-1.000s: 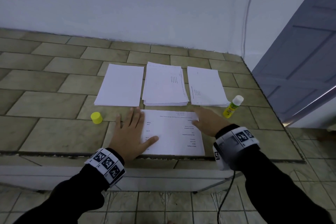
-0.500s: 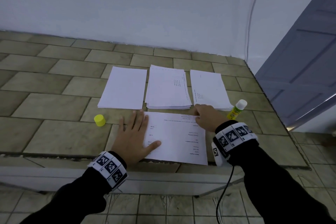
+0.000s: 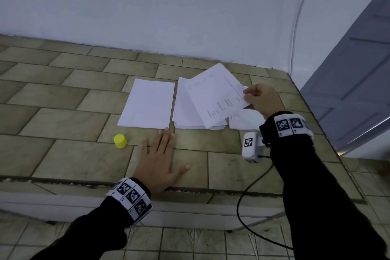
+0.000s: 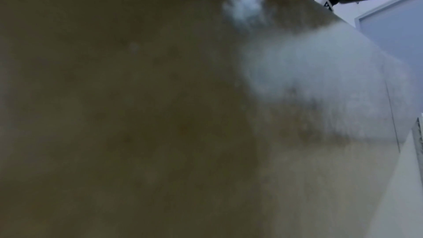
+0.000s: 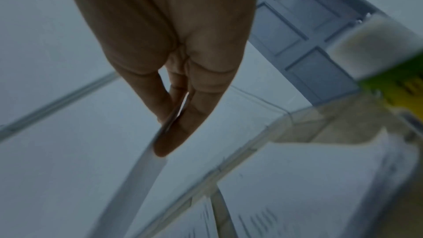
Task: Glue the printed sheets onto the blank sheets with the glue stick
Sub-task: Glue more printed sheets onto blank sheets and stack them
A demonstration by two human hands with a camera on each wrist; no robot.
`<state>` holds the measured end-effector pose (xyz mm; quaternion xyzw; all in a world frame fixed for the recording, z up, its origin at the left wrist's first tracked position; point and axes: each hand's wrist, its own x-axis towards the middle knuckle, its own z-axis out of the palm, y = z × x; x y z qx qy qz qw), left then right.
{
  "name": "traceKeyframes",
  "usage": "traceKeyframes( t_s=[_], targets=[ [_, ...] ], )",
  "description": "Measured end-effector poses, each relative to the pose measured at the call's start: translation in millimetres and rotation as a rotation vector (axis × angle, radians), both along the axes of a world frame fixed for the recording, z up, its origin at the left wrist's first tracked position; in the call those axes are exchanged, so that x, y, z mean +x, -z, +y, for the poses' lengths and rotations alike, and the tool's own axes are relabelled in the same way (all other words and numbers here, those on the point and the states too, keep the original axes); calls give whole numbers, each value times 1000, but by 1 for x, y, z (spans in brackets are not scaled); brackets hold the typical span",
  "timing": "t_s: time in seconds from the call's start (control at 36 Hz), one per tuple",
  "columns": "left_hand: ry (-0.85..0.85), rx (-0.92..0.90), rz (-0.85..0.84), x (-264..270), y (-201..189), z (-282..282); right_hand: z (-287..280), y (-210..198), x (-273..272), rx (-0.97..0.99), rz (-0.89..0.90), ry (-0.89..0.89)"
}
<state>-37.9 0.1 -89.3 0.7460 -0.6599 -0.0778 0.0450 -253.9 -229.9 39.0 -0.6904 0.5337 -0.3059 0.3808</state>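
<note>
No legible text found. The printed sheet (image 3: 219, 99) held above the table carries rows of dark print, too blurred to read. The sheet (image 3: 245, 119) lying below it shows a short printed line, likewise illegible. The glue stick (image 5: 389, 61) label bears dark characters on yellow, possibly letters, unreadable. Both wristbands (image 3: 132, 197) carry black-and-white square coded markers; no numbers can be made out.

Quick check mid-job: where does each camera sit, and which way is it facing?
Head: worn high, faces down at the counter; left hand, right hand pinching a printed sheet.
Left wrist: pressed low on the counter, blurred.
Right wrist: along the fingers pinching that sheet, glue stick beside.
Shared: head and right wrist show the sheet.
</note>
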Motion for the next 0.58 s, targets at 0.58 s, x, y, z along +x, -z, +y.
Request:
traceKeyframes(
  t_s=[0.58],
  targets=[
    [-3,-46,12,1,3,0,5,41,51,-143,-23,-28]
  ],
)
